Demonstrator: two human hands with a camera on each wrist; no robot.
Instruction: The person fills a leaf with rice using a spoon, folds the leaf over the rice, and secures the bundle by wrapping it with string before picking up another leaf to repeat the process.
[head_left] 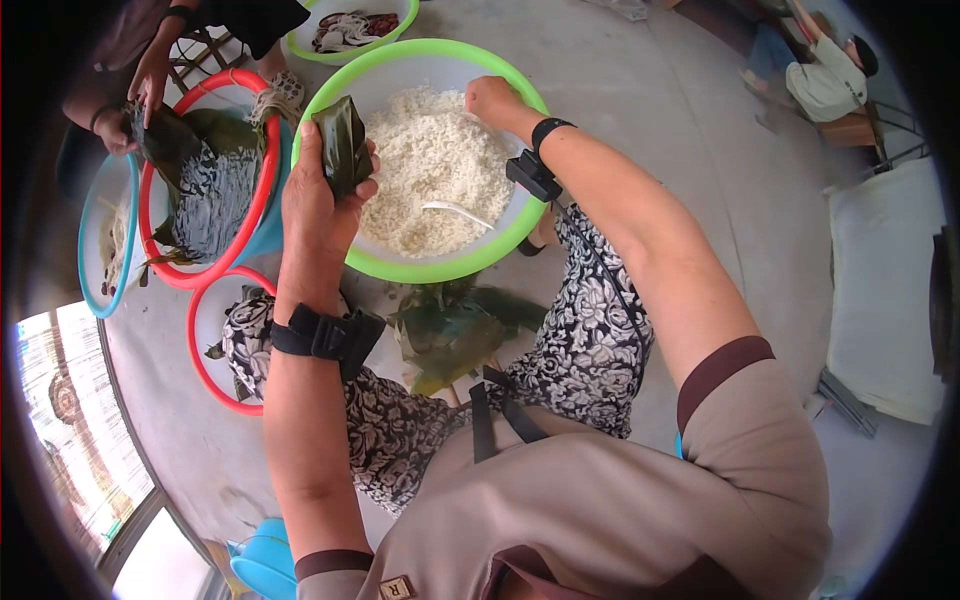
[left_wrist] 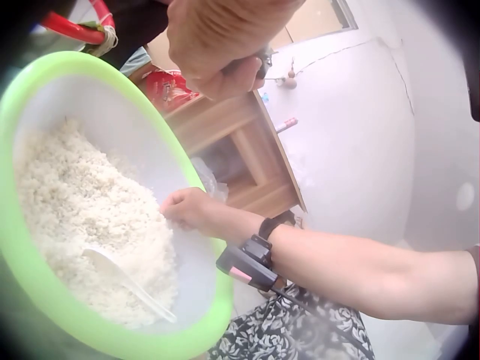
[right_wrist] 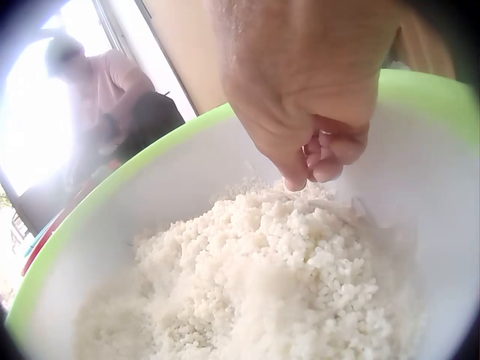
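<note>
My left hand [head_left: 318, 205] grips a dark green leaf [head_left: 343, 148] folded into a cone, held over the near-left rim of a large green-rimmed bowl [head_left: 420, 270]. The bowl holds a heap of white rice [head_left: 430, 165] with a white spoon [head_left: 455, 211] lying in it. At the far side of the heap my right hand [head_left: 490, 98] has its fingers curled and bunched, their tips [right_wrist: 324, 166] pinching at the rice [right_wrist: 262, 277]. In the left wrist view the right hand [left_wrist: 189, 210] sits at the bowl's inner wall, beyond the spoon [left_wrist: 127, 281].
A red basin [head_left: 262, 205] with soaking leaves stands to the left, where another person's hands [head_left: 148, 82] work. Beside it are a teal basin [head_left: 92, 240], a second red-rimmed basin [head_left: 200, 362] and a small green bowl [head_left: 300, 45]. Loose leaves [head_left: 450, 330] lie between my knees.
</note>
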